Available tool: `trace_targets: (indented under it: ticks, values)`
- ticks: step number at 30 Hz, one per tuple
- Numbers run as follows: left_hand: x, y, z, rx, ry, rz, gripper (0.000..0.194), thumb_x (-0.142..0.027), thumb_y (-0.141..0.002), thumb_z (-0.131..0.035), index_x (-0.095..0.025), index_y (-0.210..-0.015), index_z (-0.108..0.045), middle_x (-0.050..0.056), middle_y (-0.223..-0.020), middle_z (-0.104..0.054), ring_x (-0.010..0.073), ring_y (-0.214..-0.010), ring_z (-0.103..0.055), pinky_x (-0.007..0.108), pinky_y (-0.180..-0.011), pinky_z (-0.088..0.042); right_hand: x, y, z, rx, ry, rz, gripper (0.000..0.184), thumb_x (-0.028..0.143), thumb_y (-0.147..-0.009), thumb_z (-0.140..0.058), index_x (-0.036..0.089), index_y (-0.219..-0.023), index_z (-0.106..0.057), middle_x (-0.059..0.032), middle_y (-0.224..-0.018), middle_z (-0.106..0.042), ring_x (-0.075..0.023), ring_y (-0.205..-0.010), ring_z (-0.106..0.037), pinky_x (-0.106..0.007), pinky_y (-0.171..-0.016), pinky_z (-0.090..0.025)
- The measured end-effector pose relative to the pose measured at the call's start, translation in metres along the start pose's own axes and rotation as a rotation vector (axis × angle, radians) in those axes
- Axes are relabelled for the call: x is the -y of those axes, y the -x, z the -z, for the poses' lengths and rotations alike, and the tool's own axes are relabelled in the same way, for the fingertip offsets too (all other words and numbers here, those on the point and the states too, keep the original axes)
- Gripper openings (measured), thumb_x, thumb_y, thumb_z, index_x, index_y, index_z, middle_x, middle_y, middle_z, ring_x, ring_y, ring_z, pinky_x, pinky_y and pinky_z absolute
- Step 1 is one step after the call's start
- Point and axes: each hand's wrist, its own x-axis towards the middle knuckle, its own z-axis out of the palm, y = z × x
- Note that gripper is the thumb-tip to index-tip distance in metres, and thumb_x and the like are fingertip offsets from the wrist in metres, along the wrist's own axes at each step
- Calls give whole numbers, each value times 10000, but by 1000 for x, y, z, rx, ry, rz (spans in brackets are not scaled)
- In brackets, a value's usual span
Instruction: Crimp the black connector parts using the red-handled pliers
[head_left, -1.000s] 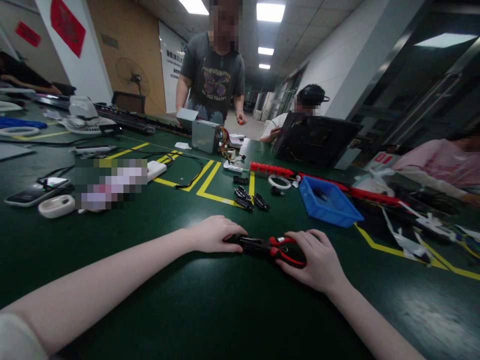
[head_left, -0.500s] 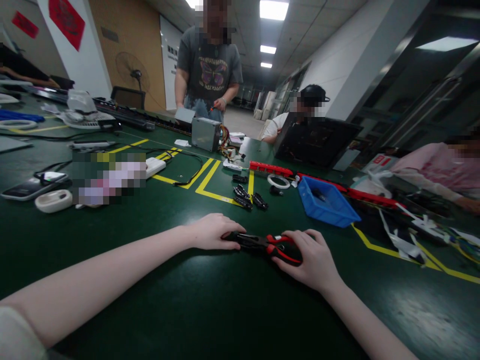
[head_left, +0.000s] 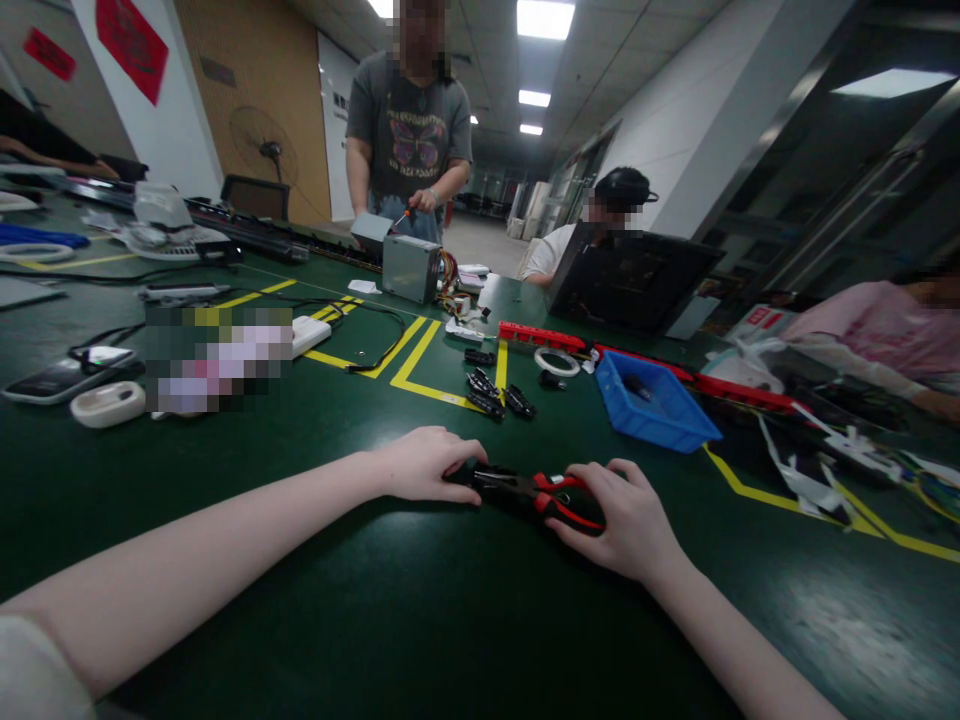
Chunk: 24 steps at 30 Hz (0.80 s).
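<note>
Pliers (head_left: 527, 489) are pointed leftward, axis crosswise | clasped by curled right hand (head_left: 626, 515) | half-hidden black part (head_left: 471, 472) is pinched by left hand (head_left: 421, 465)

The room around me is an electronics workshop within an office-type interior, identified by the green workbench (head_left: 337, 620) marked with yellow tape (head_left: 433, 395), the power supply unit (head_left: 409, 268) with bundled leads (head_left: 451, 280), pliers (head_left: 537, 488), screwdriver (head_left: 402, 218), blue parts bin (head_left: 667, 428) and ceiling panel lights (head_left: 545, 18).
</note>
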Motion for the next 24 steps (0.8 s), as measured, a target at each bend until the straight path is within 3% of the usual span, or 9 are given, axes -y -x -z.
trace_targets:
  ticks: [7, 12, 19, 24]
  values:
    - [-1, -1, 1, -5, -5, 11, 394, -505, -867, -635, -210, -1125, -592, -31, -706, -578, 155, -664, -572, 251, -615, -339, 5, -1, 2, 212, -134, -234, 441, 540, -759, -625, 194, -1032, -612, -90, -940, -709, -222, -733, -624, -370, -666, -481]
    - [-1, -1, 1, 3, 1, 29, 363, -469, -875, -629, -211, -1129, -602, -23, -723, -593, 159, -674, -575, 243, -604, -334, 11, -4, 4, 319, -251, -361, 394, 554, -782, -597, 230, -1006, -602, -52, -917, -706, -218, -776, -652, -360, -692, -492]
    - [2, 0, -1, -10, 4, 14, 363, -473, -884, -617, -216, -1140, -604, -22, -718, -586, 158, -663, -564, 245, -600, -325, 11, -3, 3, 322, -228, -362, 426, 557, -779, -597, 223, -1044, -594, -59, -950, -704, -226, -794, -654, -374, -707, -497]
    - [2, 0, -1, -10, -19, -28, 358, -482, -916, -577, -210, -1146, -600, -3, -752, -610, 169, -678, -563, 259, -627, -334, 10, 0, 0, 231, -135, -282, 446, 539, -774, -614, 197, -1059, -599, -79, -967, -700, -214, -754, -640, -360, -681, -491]
